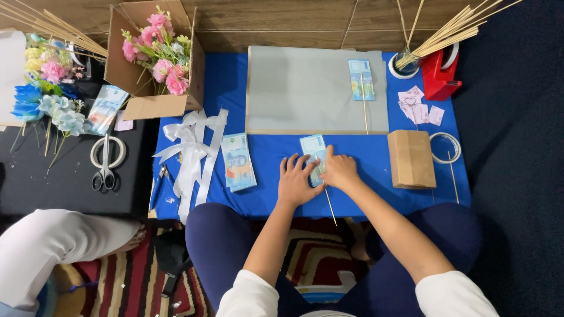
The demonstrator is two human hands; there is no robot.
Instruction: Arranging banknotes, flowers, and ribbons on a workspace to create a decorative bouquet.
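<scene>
A person sat at a low worktop [270, 194] covered in blue cloth, seen from above. Both hands lay together near its front edge, pressing down on a pale blue banknote [313, 154] with a thin wooden stick [330, 209] beneath it. The left hand [296, 183] was spread flat, palm down, fingers splayed over the note's lower part; its grip closed on nothing. The right hand [339, 171] was loosely curled, fingertips pinning the note's right edge where the stick met it; whether it pinched the stick itself I could not tell.

The work looked partly done, in my judgement. One finished banknote on a stick [361, 82] already lay further back on a grey sheet of paper [305, 88]. A small stack of banknotes [238, 161] waited just to the left of the hands, so more seemed left to do. The note in hand did not yet look fixed.

The note under the hands lay with its long axis running away from the person, tilted slightly left at the far end. The stick ran along much the same line, its free end poking out towards the person's lap.

Nearby were a white ribbon bow [191, 147], a brown paper bag [411, 158], a red tape dispenser [439, 73] and scissors [106, 164].
</scene>
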